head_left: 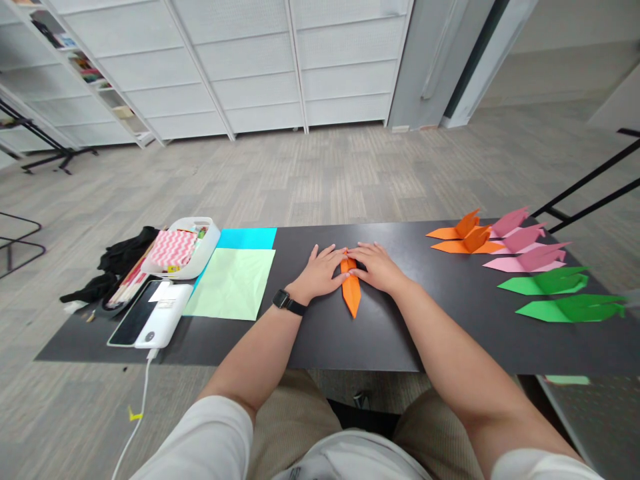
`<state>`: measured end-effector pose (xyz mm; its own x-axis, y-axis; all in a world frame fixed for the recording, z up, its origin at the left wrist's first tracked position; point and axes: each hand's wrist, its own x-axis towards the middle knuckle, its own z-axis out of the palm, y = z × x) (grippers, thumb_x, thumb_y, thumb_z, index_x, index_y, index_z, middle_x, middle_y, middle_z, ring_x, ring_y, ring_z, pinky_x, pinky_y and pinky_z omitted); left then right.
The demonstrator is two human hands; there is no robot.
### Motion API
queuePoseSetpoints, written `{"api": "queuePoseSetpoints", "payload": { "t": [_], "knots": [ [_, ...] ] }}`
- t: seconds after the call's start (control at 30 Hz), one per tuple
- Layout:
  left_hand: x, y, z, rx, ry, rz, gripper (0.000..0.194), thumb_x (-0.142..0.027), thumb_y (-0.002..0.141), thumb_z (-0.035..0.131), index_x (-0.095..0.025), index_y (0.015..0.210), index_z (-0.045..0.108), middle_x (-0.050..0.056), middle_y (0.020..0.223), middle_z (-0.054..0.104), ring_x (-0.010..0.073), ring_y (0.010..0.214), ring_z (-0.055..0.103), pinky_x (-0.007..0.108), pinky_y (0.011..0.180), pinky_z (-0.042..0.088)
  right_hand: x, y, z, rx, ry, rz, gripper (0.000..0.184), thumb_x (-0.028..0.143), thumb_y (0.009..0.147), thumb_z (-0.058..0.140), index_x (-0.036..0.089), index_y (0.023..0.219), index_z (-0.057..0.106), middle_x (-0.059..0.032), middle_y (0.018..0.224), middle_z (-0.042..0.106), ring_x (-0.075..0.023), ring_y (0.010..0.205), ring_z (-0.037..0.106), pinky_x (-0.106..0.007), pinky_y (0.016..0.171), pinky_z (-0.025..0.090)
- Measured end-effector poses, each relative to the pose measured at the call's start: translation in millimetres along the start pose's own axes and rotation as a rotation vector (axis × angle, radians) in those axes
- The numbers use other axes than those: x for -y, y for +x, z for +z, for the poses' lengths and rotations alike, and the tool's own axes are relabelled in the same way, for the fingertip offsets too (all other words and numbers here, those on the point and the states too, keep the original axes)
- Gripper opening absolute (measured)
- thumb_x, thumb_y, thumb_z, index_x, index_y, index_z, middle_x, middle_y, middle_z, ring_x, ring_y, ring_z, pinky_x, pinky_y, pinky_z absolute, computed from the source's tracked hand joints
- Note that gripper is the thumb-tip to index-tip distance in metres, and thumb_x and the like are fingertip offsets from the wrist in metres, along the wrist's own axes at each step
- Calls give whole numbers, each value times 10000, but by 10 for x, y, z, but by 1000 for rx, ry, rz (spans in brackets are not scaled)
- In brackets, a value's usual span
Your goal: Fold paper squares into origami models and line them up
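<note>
A narrow orange origami piece [352,293] lies on the dark table in front of me, its pointed end toward my body. My left hand [321,270] is at its left edge, thumb and index finger pressed on the paper and the other fingers stretched forward. From the right, my right hand [376,267] holds the same piece with its thumb and fingertips. Both hands' fingertips meet near the far end of the paper, and they partly cover it there. A dark watch is on my left wrist.
Folded paper birds stand at the right: orange [470,243], pink [527,257] and green [570,309]. At the left lie light green paper [233,283], blue paper [250,238], a white box [204,257], a phone [133,317] and a cabled white power bank [163,317].
</note>
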<state>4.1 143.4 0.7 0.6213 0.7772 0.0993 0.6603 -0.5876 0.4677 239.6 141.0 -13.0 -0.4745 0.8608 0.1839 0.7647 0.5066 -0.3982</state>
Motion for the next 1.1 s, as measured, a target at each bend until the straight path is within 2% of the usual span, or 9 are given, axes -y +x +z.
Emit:
{"api": "queuePoseSetpoints", "payload": {
  "t": [0.13,0.27,0.37,0.6,0.77,0.83,0.9,1.0,1.1],
  "knots": [
    [10,12,30,-12,25,-39,574,-492,1046,556,-273,1575,516,113,1729,406,371,1636,285,695,1324,47,2,40,-5,-50,5,-11,451,306,959,712,294,1409,674,-93,1477,675,-359,1445,527,-656,1239,314],
    [24,23,53,-23,77,-76,552,-508,1053,542,-285,1558,552,103,1758,349,398,1647,242,715,1317,44,16,64,-29,-69,13,-43,223,270,943,723,258,1161,765,-88,1229,758,-303,1214,638,-512,1109,456],
    [20,22,39,-15,130,-83,584,-517,1042,563,-272,1572,548,114,1771,315,414,1652,219,727,1314,32,8,35,-61,-33,23,-86,125,264,953,716,261,1058,784,-74,1157,767,-283,1142,656,-481,1066,474],
    [19,-19,-44,72,203,-86,788,-699,983,573,-300,1650,442,113,1791,255,409,1673,147,733,1318,0,-87,-71,-97,26,47,-137,310,278,921,767,318,1228,781,-68,1340,739,-317,1282,631,-551,1120,458],
    [19,-47,-96,113,166,-71,1023,-811,871,652,-267,1688,364,160,1794,218,450,1672,105,763,1300,-21,-115,-108,-109,58,48,-134,385,321,913,781,358,1296,763,-54,1404,712,-329,1338,613,-592,1169,427],
    [-1,-53,-132,83,132,-44,1009,-775,855,704,-262,1667,396,160,1788,241,442,1670,126,747,1312,-7,-113,-116,-114,60,47,-131,375,326,936,750,358,1310,757,-53,1420,706,-329,1353,605,-604,1184,412],
    [-33,-57,-172,25,78,23,877,-672,875,747,-260,1602,482,140,1762,321,402,1660,204,689,1345,40,-111,-117,-110,50,47,-127,362,287,978,672,352,1324,752,-54,1429,705,-321,1366,599,-608,1191,406],
    [-74,-60,-215,-27,-41,163,556,-403,914,734,-250,1433,607,106,1613,542,306,1556,435,541,1361,229,-118,-107,-86,22,44,-109,420,182,996,551,345,1328,749,-39,1425,714,-301,1359,605,-606,1194,409],
    [-76,-59,-217,-31,-111,243,408,-189,878,650,-240,1282,651,88,1429,670,252,1392,587,436,1259,422,-129,-97,-56,-4,42,-89,483,118,961,513,349,1311,754,-22,1420,721,-293,1356,611,-607,1199,410]
  ]
}}
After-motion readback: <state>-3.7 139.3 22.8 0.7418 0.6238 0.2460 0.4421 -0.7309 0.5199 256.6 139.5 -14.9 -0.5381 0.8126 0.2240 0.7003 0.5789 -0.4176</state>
